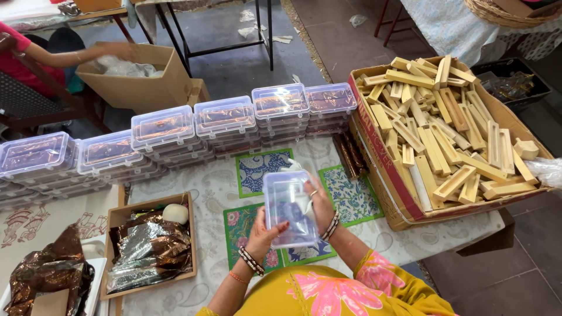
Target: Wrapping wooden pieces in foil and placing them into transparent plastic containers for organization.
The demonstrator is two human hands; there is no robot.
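1. Head view: both hands hold 1 clear plastic box [288, 208] upright over the patterned cloth [205, 181], just in front of the person's yellow garment.
2. The left hand [262, 233] grips the box's lower left edge, fingers curled narrowly around it, thumb on the front face.
3. The right hand [320, 202] wraps the right side near the top, fingers closed on the rim and on a bit of white material; I cannot tell whether that is part of the lid.
4. The box looks light, stiff and smooth, so probably slippery; thin walls could flex or crack if squeezed. Judging by this, the safest hold is on the 2 long edges or corners, not the flat faces.
5. A row of stacked lidded boxes [222, 120] stands across the cloth beyond the hands.
6. A large carton of wooden pieces [445, 129] sits to the right, and a small tray of shiny foil wrappers [149, 246] to the left.
7. Far left, another person's arm [70, 55] reaches into a cardboard box [146, 82].
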